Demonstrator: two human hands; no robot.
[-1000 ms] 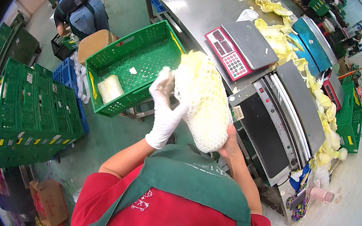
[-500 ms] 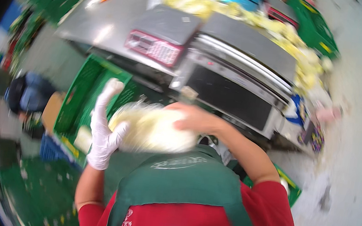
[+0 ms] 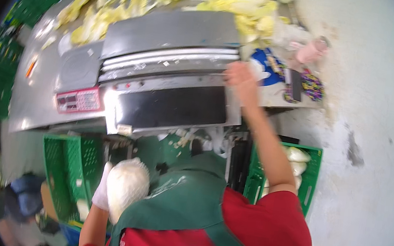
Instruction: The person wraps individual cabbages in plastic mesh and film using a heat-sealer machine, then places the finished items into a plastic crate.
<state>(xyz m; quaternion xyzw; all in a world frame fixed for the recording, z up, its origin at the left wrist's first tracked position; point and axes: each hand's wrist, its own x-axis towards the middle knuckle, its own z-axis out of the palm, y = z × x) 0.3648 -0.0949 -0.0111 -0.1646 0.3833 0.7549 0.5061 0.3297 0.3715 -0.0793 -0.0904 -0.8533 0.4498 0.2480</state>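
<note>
Two hands well apart. Gloved left hand [image 3: 101, 191] clamps the netted cabbage [image 3: 127, 187] against the apron at the left hip, long axis roughly upright. Bare right hand [image 3: 239, 77] reaches far forward, resting on the wrapping machine [image 3: 174, 70] edge; grip unclear.

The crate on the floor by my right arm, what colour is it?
Green. The crate shows in the head view, with pale netted cabbages lying in it.
</note>
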